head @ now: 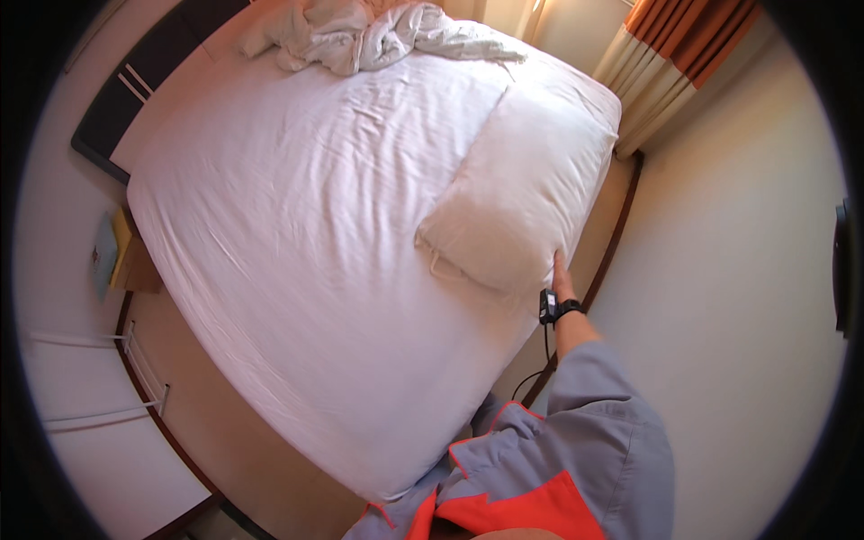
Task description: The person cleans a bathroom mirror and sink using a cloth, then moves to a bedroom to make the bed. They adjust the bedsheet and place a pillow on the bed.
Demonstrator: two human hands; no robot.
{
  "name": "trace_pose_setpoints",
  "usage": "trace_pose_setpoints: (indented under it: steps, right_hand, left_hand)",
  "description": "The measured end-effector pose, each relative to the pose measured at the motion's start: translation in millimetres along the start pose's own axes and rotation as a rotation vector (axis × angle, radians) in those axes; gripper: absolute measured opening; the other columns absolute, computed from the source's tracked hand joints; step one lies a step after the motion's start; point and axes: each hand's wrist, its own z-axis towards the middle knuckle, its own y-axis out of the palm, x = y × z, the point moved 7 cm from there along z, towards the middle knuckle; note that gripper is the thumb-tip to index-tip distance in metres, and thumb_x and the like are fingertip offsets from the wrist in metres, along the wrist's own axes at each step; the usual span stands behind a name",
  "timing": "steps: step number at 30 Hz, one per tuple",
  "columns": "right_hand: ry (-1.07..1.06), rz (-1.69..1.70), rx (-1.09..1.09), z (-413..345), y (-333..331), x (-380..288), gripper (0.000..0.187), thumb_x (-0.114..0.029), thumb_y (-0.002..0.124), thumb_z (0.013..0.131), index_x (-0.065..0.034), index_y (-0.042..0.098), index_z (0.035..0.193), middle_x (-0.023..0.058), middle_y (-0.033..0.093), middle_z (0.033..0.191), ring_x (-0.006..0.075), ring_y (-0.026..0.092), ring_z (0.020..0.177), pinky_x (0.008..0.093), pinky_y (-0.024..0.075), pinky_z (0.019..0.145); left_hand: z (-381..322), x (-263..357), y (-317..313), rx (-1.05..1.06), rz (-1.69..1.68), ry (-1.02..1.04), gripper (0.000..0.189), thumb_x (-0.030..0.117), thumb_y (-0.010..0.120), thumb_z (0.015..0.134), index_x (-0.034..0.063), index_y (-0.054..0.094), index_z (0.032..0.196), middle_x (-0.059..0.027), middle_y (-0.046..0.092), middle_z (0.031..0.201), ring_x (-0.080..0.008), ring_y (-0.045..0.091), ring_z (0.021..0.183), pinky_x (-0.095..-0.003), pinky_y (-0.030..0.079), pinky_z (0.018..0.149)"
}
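Observation:
A white pillow (520, 196) lies on the right side of a bed covered with a white sheet (290, 270); a loose loop of cord or fabric shows at its near left corner. My right hand (561, 277) touches the pillow's near right corner, its thumb or a finger along the edge; the other fingers are hard to make out. On that wrist are a black strap and a small black device (548, 306) with a cable. My left hand is out of view. A crumpled white duvet (358, 40) is heaped at the far edge of the bed.
A pale wall (729, 270) runs along the right, with a narrow strip of floor between it and the bed. Orange and cream curtains (668, 61) hang at the far right. To the left are a dark headboard-like panel (162, 74), a small wooden cabinet (138, 263) and a white metal rack (145, 364).

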Motion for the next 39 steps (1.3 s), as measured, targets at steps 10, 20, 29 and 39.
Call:
trace_pose_setpoints:
  steps: [10, 20, 29, 39]
  right_hand:
    - [-0.326, 0.732, -0.579, -146.4, 122.9, -239.9, 0.043, -0.034, 0.042, 0.090, -0.0026, 0.046, 0.118, 0.0104, 0.053, 0.115, 0.0225, 0.052, 0.103, 0.0361, 0.0436, 0.088]
    - [-0.439, -0.533, -1.876, -617.6, 200.6, -1.7, 0.041, -0.032, 0.053, 0.087, -0.0013, 0.052, 0.114, 0.0083, 0.056, 0.109, 0.0153, 0.051, 0.100, 0.0286, 0.0399, 0.088]
    - [0.317, -1.124, -1.126, -525.4, 103.8, 295.8, 0.050, -0.047, 0.049, 0.083, -0.0040, 0.054, 0.109, 0.0112, 0.060, 0.102, 0.0224, 0.060, 0.090, 0.0380, 0.0473, 0.077]
    - [0.687, -0.195, -0.987, -566.5, 267.0, 292.5, 0.092, -0.059, 0.058, 0.072, -0.0103, 0.016, 0.137, 0.0148, 0.019, 0.140, 0.0309, 0.027, 0.125, 0.0551, 0.0315, 0.092]
  left_hand:
    - [-7.7, 83.1, -48.1, 0.121, -0.078, 0.228, 0.032, 0.028, 0.042, 0.082, 0.0034, 0.063, 0.082, -0.0081, 0.064, 0.074, -0.0164, 0.063, 0.066, -0.0302, 0.049, 0.060]
    - [-161.4, 80.5, -211.7, -0.152, -1.384, 1.267, 0.048, 0.043, 0.037, 0.090, 0.0102, 0.040, 0.124, -0.0092, 0.046, 0.123, -0.0269, 0.045, 0.112, -0.0406, 0.041, 0.092]
    - [-88.4, -134.7, -191.5, 0.087, -1.769, 0.551, 0.072, 0.062, 0.034, 0.083, 0.0196, 0.014, 0.138, -0.0104, 0.016, 0.142, -0.0366, 0.032, 0.121, -0.0572, 0.037, 0.085]
    - [-67.9, -147.3, -209.2, 0.118, -1.377, 0.528, 0.058, 0.046, 0.055, 0.081, 0.0154, 0.031, 0.124, -0.0094, 0.036, 0.128, -0.0298, 0.047, 0.108, -0.0452, 0.046, 0.076]
